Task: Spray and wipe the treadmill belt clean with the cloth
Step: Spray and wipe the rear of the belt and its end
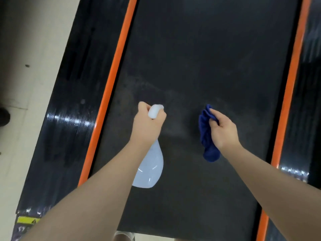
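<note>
Both hands hover over the treadmill belt (217, 58), a broad dark, matte surface with faint pale smears, edged by orange strips (114, 70) and glossy black side rails (69, 101). Left hand (147, 122) curls round the neck of a translucent white spray bottle (149, 171), its body hanging below the wrist. Right hand (222, 129) pinches a bunched, dark blue cloth (206, 136) above the belt's middle.

Arms: both forearms bare, no sleeves in view
Left hand (147, 126): no glove
Right hand (223, 131): no glove
</note>
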The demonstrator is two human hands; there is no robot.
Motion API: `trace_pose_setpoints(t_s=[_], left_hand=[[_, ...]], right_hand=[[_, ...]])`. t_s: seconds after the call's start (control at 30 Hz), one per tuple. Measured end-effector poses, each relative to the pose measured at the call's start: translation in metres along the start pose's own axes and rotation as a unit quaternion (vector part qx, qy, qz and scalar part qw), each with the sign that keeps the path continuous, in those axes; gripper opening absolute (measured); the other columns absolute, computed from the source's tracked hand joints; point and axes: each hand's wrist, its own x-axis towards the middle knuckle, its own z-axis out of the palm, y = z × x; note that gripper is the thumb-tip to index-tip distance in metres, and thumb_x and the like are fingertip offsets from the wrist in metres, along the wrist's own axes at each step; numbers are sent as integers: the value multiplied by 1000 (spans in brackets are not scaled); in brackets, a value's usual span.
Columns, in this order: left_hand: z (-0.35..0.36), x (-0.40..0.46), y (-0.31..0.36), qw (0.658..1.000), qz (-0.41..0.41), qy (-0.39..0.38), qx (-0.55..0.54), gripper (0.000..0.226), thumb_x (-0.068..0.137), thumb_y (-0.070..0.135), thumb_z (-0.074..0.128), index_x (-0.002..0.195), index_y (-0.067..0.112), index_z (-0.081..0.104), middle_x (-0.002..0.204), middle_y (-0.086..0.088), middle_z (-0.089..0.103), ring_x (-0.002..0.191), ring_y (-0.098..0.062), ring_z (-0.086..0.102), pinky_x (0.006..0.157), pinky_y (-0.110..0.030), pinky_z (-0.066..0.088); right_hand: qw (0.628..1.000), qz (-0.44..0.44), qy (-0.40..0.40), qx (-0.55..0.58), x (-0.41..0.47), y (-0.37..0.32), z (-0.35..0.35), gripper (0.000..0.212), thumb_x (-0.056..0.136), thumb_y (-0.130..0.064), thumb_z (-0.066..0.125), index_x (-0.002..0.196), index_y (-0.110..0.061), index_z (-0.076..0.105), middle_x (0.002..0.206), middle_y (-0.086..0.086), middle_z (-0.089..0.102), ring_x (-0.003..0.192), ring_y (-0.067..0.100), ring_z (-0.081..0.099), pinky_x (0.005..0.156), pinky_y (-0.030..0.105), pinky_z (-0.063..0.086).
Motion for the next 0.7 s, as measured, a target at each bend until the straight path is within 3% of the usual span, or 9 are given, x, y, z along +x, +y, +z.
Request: trace_pose_setpoints(t_s=[0.1, 0.27, 0.4, 0.47, 0.53, 0.6, 0.63, 0.7], left_hand=[[14, -7, -3, 1000, -21, -20, 6, 31, 92, 35, 56, 102, 8, 46, 92, -7, 62, 78, -16, 57, 66, -26, 44], [-20, 7, -3, 998, 17, 57, -2, 30, 87, 30, 57, 104, 5, 54, 95, -12, 62, 88, -23, 62, 72, -30, 50], [-70, 21, 1, 994, 51, 100, -6, 24, 90, 26, 58, 102, 6, 56, 79, 8, 60, 67, 4, 58, 56, -7, 43], [-92, 30, 0, 991, 67, 114, 2, 30, 89, 29, 60, 103, 3, 57, 74, 13, 55, 64, 9, 55, 55, -5, 40], [-110, 37, -2, 987, 76, 139, 7, 41, 84, 37, 59, 105, 1, 56, 79, 11, 53, 68, 6, 53, 61, -11, 43], [-124, 45, -6, 986, 74, 149, 18, 40, 86, 37, 56, 108, 3, 57, 82, 10, 49, 72, 1, 51, 67, -23, 44], [-128, 48, -8, 986, 73, 146, 20, 38, 89, 36, 55, 109, 4, 57, 81, 12, 48, 71, 2, 50, 69, -27, 44], [-129, 54, -14, 988, 75, 137, 11, 34, 91, 33, 54, 110, 5, 58, 80, 12, 47, 67, 5, 49, 68, -25, 46]], right_hand=[[996, -45, -19, -80, 14, 9, 5, 41, 99, -11, 37, 139, -20, 44, 140, 3, 44, 126, 21, 40, 95, 13, 25], [962, -191, -60, -184, 34, -20, 47, 44, 100, -15, 38, 144, -19, 36, 147, 3, 34, 128, 30, 29, 105, 30, 24], [942, -232, -9, -241, 53, -60, 109, 48, 95, -14, 47, 142, -19, 40, 150, 7, 32, 133, 33, 27, 102, 43, 33], [923, -291, -10, -253, 42, -76, 144, 52, 78, -9, 65, 128, -15, 57, 139, 11, 49, 122, 39, 46, 86, 45, 44], [849, -425, -68, -307, 32, -79, 165, 57, 57, -8, 77, 113, -17, 69, 124, 8, 62, 107, 38, 58, 75, 42, 49], [774, -513, -92, -359, 46, -85, 161, 60, 57, -7, 78, 114, -19, 68, 125, 6, 62, 110, 39, 57, 76, 43, 48], [779, -507, -86, -359, 59, -96, 155, 58, 64, -6, 74, 120, -19, 65, 130, 7, 58, 116, 40, 52, 80, 45, 45], [847, -396, -26, -353, 85, -113, 149, 54, 81, -6, 59, 133, -20, 53, 144, 6, 44, 130, 40, 36, 94, 46, 35]])
